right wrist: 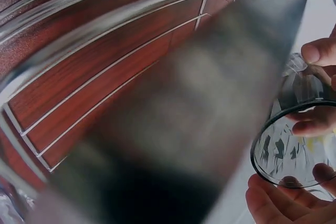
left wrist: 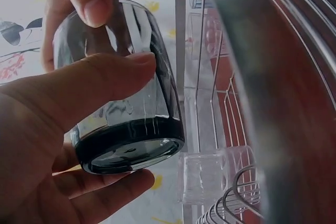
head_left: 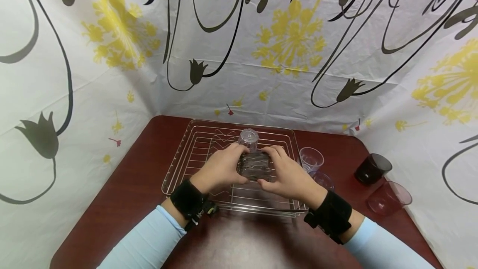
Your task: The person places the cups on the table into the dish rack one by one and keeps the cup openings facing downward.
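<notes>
My left hand (head_left: 223,168) and right hand (head_left: 286,174) hold a grey tinted drinking glass (head_left: 255,166) between them over the wire dish rack (head_left: 186,144). The glass lies on its side, its thick dark base (left wrist: 131,142) toward the left hand. In the left wrist view, the left thumb (left wrist: 113,80) lies across the glass wall. The right wrist view shows the open rim (right wrist: 255,153) with right-hand fingers (right wrist: 273,198) along its lower edge. Just behind the held glass, a clear glass (head_left: 249,136) stands upside down in the rack.
Two clear glasses (head_left: 311,159) (head_left: 323,180) stand right of the rack on the dark red table (head_left: 123,206). Further right are a black tinted glass (head_left: 372,169) and a pink glass (head_left: 388,197). A patterned white curtain (head_left: 239,90) surrounds the table's back and sides.
</notes>
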The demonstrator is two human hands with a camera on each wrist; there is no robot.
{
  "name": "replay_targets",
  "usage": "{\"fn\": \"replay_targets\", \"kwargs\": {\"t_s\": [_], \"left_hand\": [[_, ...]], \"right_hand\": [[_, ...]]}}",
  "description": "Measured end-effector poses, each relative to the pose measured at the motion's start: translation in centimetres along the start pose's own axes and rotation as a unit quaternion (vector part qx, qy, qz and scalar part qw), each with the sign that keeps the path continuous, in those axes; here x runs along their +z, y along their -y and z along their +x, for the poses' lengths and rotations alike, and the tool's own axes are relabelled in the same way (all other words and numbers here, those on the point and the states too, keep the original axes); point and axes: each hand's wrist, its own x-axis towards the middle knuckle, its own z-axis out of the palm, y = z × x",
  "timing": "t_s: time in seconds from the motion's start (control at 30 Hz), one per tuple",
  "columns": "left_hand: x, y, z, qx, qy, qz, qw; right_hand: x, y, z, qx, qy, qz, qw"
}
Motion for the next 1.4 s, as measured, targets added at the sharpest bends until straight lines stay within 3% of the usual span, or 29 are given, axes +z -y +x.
{"fn": "replay_targets", "kwargs": {"t_s": [0.37,0.73,1.4], "left_hand": [[-0.3,0.1,0.1,0.016,-0.005,-0.04,0.9991],[-1.5,-0.5,0.6,0.062,-0.021,-0.017,0.9977],[-1.9,-1.7,0.7,0.078,0.009,0.002,0.9969]], "right_hand": [[0.1,-0.3,-0.1,-0.003,-0.006,0.007,1.0],[-0.4,-0.3,0.2,0.006,-0.009,-0.025,1.0],[0.6,-0.7,0.0,0.026,0.02,-0.06,0.998]]}}
